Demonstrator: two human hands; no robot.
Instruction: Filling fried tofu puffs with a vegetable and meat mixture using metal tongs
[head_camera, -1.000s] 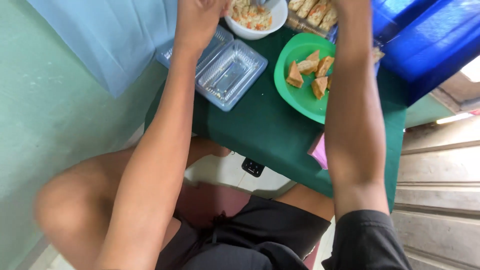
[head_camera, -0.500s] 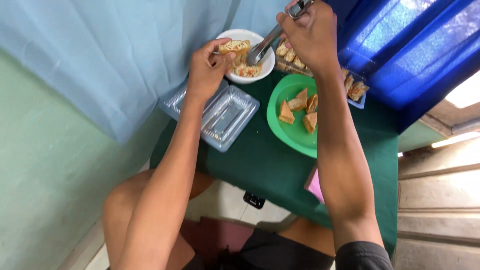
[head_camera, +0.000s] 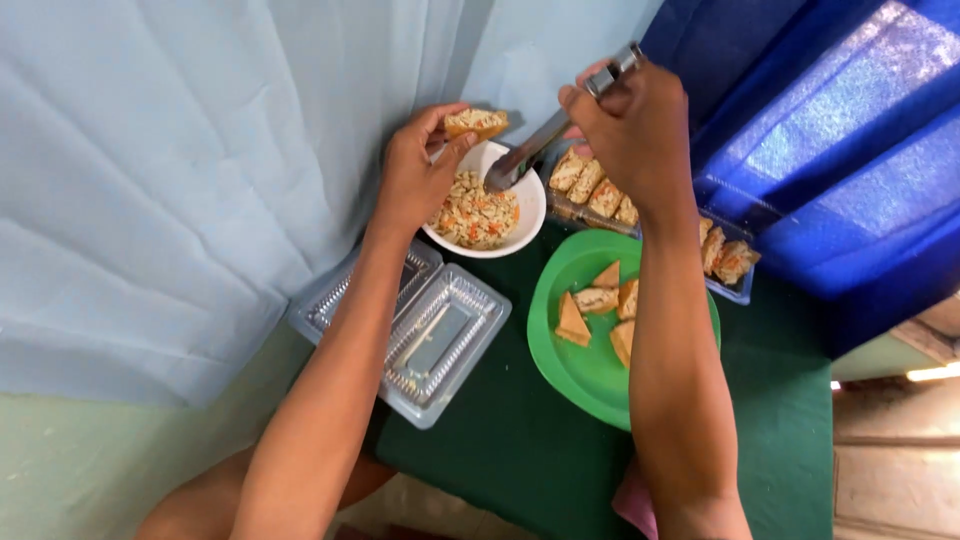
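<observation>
My left hand (head_camera: 412, 178) holds a small filled tofu piece (head_camera: 476, 122) above the far rim of a white bowl (head_camera: 528, 214) of chopped filling (head_camera: 476, 212). A metal spoon (head_camera: 530, 148) is gripped in my right hand (head_camera: 626, 132), its tip over the bowl beside the piece. A green plate (head_camera: 572, 372) in front of the bowl carries several stuffed triangles (head_camera: 598, 300); my right forearm crosses over it.
An open, empty clear plastic clamshell box (head_camera: 432, 340) lies left of the plate on the green table (head_camera: 780, 440). A clear tray of fried tofu pieces (head_camera: 592, 190) sits behind the plate. Pale blue cloth hangs at left, dark blue cloth at right.
The view has tilted up from my lap toward the table's far side. My left hand has lifted the filled piece higher above the bowl, and the spoon has come down toward the filling.
</observation>
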